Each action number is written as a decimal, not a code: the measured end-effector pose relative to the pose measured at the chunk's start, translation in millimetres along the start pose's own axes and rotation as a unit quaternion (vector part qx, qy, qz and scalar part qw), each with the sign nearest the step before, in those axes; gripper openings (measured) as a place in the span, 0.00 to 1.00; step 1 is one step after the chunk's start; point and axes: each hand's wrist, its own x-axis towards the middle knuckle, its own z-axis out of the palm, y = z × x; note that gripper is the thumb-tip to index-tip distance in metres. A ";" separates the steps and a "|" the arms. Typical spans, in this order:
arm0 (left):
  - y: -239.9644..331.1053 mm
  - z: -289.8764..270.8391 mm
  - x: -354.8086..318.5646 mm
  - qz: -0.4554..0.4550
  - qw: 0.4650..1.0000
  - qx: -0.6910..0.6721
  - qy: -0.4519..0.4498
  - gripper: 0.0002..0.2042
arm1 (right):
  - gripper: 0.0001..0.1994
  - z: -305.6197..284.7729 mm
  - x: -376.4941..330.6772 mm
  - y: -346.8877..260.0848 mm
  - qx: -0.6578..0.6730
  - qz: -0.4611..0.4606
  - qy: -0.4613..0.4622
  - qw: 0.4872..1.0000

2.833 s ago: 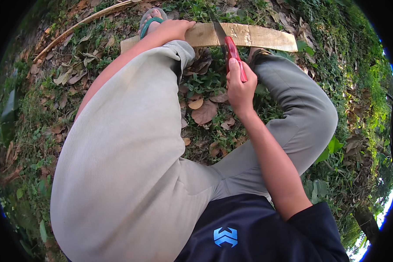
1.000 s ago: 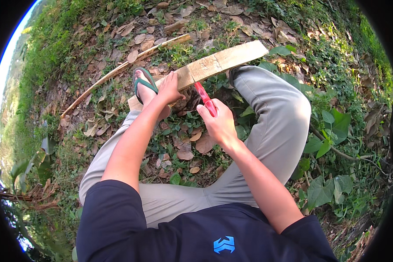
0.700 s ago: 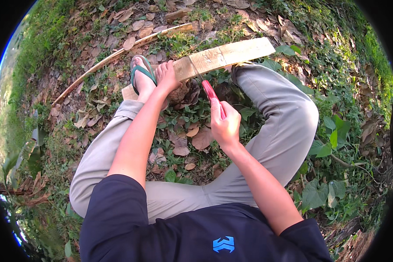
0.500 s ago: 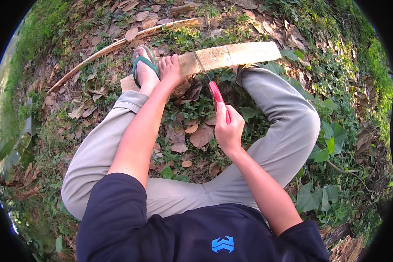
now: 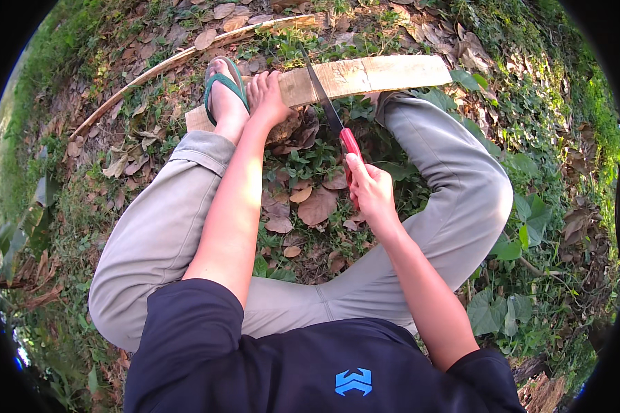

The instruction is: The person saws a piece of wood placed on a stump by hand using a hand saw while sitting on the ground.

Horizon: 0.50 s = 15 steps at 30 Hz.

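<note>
At the upper left of the frame, a thin wooden strip [image 5: 179, 59] lies on the leaf litter. Just right of it, your left foot [image 5: 225, 98], in a green-strapped sandal, sits over the left end of a board [image 5: 399, 71], probably to pin it down. Beside the foot, your left hand [image 5: 267, 98] is laid over the board, fingers slightly spread, apparently adding weight to steady it. At upper centre, a saw [image 5: 326, 98] crosses the board on a slant. Below, your right hand [image 5: 372, 187] is closed around its red handle, thumb along the top, likely to keep the blade in line. The board spans the upper frame, ending above your right trouser leg [image 5: 455, 175]. It is flat and pale tan, with a faint line across it right of the dark, tapering blade.
</note>
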 end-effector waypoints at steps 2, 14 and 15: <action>4.2 3.2 0.0 -0.007 1.000 0.000 0.017 0.58 | 0.28 7.1 -1.1 5.0 -0.037 0.000 0.033 0.999; -2.1 7.6 -8.3 0.039 0.997 0.045 0.046 0.55 | 0.29 16.1 -67.8 7.3 -0.172 -0.097 0.142 0.970; -1.2 7.1 -9.5 0.041 0.997 0.042 0.049 0.56 | 0.28 6.7 -72.8 8.9 -0.166 -0.090 0.137 0.972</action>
